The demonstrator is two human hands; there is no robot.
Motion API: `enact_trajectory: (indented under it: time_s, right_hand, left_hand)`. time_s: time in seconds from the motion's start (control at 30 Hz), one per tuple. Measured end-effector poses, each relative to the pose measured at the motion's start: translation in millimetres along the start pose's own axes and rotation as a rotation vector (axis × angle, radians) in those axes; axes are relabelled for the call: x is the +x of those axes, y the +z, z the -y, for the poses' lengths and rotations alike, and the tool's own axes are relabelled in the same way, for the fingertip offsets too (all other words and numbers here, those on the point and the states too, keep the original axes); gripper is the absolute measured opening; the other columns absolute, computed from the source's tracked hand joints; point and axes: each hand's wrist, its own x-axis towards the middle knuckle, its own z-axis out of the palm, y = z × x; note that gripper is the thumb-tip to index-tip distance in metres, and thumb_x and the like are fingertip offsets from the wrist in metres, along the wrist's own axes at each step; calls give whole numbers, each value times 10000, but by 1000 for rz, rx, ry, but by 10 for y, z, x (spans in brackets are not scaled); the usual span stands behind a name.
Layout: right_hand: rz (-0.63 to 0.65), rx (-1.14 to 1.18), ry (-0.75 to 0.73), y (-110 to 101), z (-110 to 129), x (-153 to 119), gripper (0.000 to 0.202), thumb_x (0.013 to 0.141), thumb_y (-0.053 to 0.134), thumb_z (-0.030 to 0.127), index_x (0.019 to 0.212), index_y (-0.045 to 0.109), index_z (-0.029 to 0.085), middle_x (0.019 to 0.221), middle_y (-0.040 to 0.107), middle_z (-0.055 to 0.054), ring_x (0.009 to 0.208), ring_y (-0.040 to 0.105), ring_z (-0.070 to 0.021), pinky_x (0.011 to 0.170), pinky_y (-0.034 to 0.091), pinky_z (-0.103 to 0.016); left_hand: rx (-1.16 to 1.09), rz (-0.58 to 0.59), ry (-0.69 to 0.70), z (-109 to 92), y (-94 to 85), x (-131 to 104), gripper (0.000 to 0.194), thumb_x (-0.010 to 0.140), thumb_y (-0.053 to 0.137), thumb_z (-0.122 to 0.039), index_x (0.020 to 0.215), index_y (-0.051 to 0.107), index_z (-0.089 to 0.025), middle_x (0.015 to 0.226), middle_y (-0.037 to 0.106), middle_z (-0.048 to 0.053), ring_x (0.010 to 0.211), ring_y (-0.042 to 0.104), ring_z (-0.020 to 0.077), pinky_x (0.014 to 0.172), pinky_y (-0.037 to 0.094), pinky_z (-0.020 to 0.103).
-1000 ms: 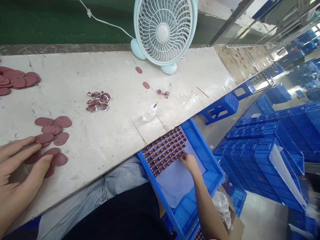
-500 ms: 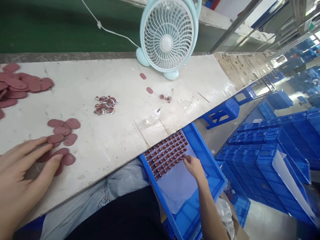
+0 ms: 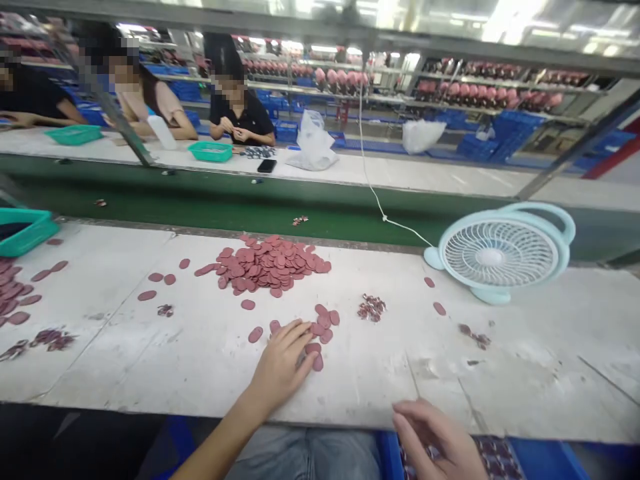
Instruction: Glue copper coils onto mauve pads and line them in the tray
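My left hand [image 3: 283, 363] lies over a small group of reddish-brown oval pieces [image 3: 324, 321] on the white table, fingers stretched out and touching some of them. What lies under its palm is hidden. My right hand [image 3: 437, 437] hovers at the table's front edge, above the blue crate [image 3: 393, 457]; thumb and fingers are apart and I see nothing between them. Rows of dark red assembled pieces [image 3: 497, 457] show in the crate beside that hand. A large heap of the same oval pieces [image 3: 273, 263] sits farther back. To its right is a small pile of shiny brown-and-silver pieces [image 3: 371, 307].
A light blue fan [image 3: 500, 257] stands at the back right, its white cord [image 3: 385, 219] running upward. Green baskets [image 3: 25, 230] stand at left and across the green strip [image 3: 210, 213]. Several people work at the far table [image 3: 360, 167], where a plastic bag [image 3: 314, 143] stands.
The view has swung up and left, bringing the far table and people into sight. My right hand has left the pieces in the crate and risen toward the table edge. My left stays at the oval pieces.
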Motion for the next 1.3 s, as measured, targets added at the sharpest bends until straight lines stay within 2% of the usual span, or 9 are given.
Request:
enact_trajectory:
  time_s: [0.17,0.27,0.4,0.57,0.63,0.77,0.93,1.1,1.3]
  right_hand:
    - [181,-58,-259,766,768,1377,195,954,550,424,1097,650,338,969,730,-17,836,726,-210,715,640,-361]
    - [214,-179,-363,1237,1043,2358,232,970,594,356,1118,646,185,1087,699,-59,941,686,-188,863,585,-399]
    - [181,-373,-420,1665,1248,3463,323,962,616,363,1221,613,170,1248,631,-90,1074,644,-235,912,557,-454]
    - [210,-547,-445,1927,1257,4186,343,964,612,354,1264,593,187,1312,599,-100,1111,629,-242,934,550,-465]
    - [250,-596,-437,1986,1180,4332,324,964,614,348,1246,604,190,1297,609,-101,1096,634,-237,926,555,-455]
    - [308,-668,-404,1998,992,4495,301,963,618,344,1213,620,177,1253,629,-103,1055,648,-222,904,563,-427]
    - [318,-677,-341,1753,903,4448,289,964,615,348,1196,624,176,1218,643,-89,1025,655,-214,882,570,-424]
    - [341,-644,-283,1173,811,4001,297,971,602,359,1205,616,177,1192,651,-81,992,663,-206,851,579,-407]
    - [440,-681,-155,464,528,3164,233,968,609,355,1112,655,178,1120,678,-63,930,670,-182,826,582,-376]
  left_hand:
    - [-79,-24,8,-27,-50,0,341,920,569,-246,1254,627,-204,1352,664,100,1320,552,324,1061,518,545]
    - [-105,-46,12,-30,-92,8,322,887,584,-201,1201,653,-222,1321,683,92,1286,580,326,1029,547,545]
    - [-155,-79,-28,22,-27,10,330,854,603,-223,1174,673,-260,1283,699,90,1258,603,338,1002,579,558]
    - [-98,-55,51,216,269,82,284,837,630,-411,1107,719,-388,1174,746,88,1157,678,325,899,648,460]
    - [-71,-38,66,286,393,114,215,852,617,-387,1028,737,-423,1118,770,59,1100,710,294,824,663,414]
    - [-30,-11,39,317,504,124,301,867,584,-250,1047,725,-446,1159,768,0,1146,692,250,806,653,396]
    - [-97,-15,-16,180,266,79,312,853,610,-422,1137,710,-341,1187,750,76,1204,655,295,924,619,425]
    - [-165,-25,-87,21,-3,20,292,883,588,-306,1165,654,-270,1293,693,59,1295,566,318,1062,541,534]
    - [-184,10,-40,29,-23,4,324,917,539,-214,1228,628,-240,1350,659,82,1311,542,350,1041,508,627]
